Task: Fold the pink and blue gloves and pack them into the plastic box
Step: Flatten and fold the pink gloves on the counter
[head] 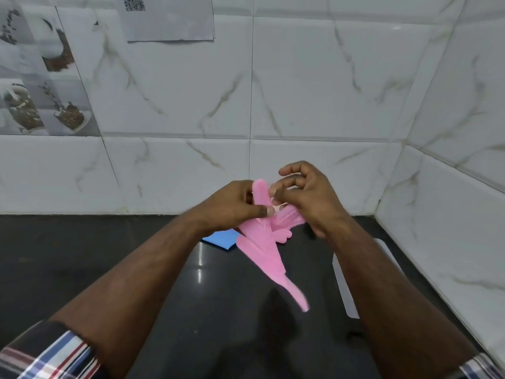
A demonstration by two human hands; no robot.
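Fingers of the left hand (232,205) pinched the pink glove (266,244) near its upper end, thumb pressed against it, while the right hand (306,198) nipped the same glove with thumb and forefinger, its other fingers curled loosely above. Between them the glove hung in the air over the dark counter (109,269), its bristled side showing, its long tail drooping toward the camera — not yet a tidy fold. Beneath the left wrist a corner of the blue glove (221,239) lay flat on the counter, untouched. Off to the right, a translucent plastic box (345,285) showed only its pale rim behind the right forearm — what it held, if anything, could not be told. By the look of it, both folds and all the packing remained.
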